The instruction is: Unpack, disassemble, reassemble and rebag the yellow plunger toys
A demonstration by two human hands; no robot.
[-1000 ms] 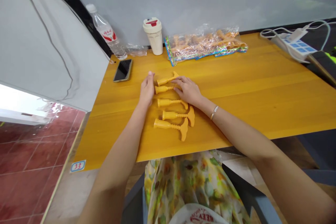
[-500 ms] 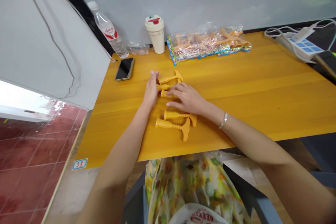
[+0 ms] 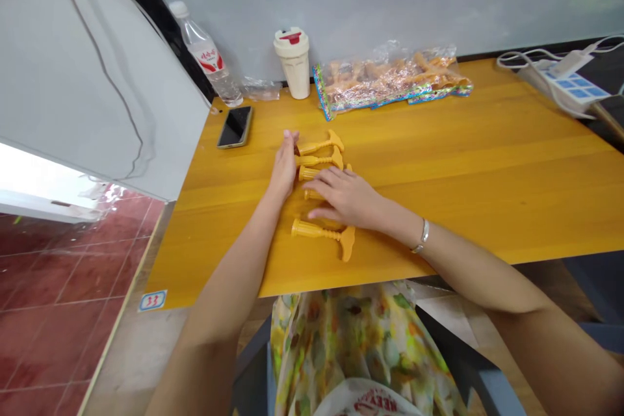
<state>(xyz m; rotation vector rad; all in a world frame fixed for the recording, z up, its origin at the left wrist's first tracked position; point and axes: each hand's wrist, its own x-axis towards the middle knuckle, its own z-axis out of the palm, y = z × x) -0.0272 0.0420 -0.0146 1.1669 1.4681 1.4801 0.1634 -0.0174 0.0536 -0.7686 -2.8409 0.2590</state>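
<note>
Yellow plastic pieces (image 3: 319, 160), five of them, ribbed grips with flared heads, lie in a tight stack-like row on the wooden table (image 3: 463, 143), grips to the left, heads to the right. Row is the reference point for everything below. Left hand (image 3: 284, 166) is upright on its edge at the left end of the row, fingers extended and unclenched, fingertips just beside the grip of the top piece; no grasp visible. Right hand (image 3: 346, 198) is palm-down across the middle of the row, fingers loosely curved, covering most of the third and fourth pieces. Cannot tell whether it is gripping either one or only pressing on them. Bottom piece (image 3: 322, 232) lies free just below that hand, slightly apart from the others. Silver bracelet (image 3: 423, 235) on the right wrist. Beyond the row: white lidded cup (image 3: 292, 62) and clear bag of orange-yellow pieces (image 3: 390, 81). Left of the row: black phone (image 3: 234, 127), with plastic water bottle (image 3: 207, 55) farther back. Far right of the row: power strip (image 3: 570, 91) with white cables. Work in hand looks like gathering the pieces into a compact group. Judgement: next move calls for bringing the bottom piece in against the others, then a proper grip on the group.
</note>
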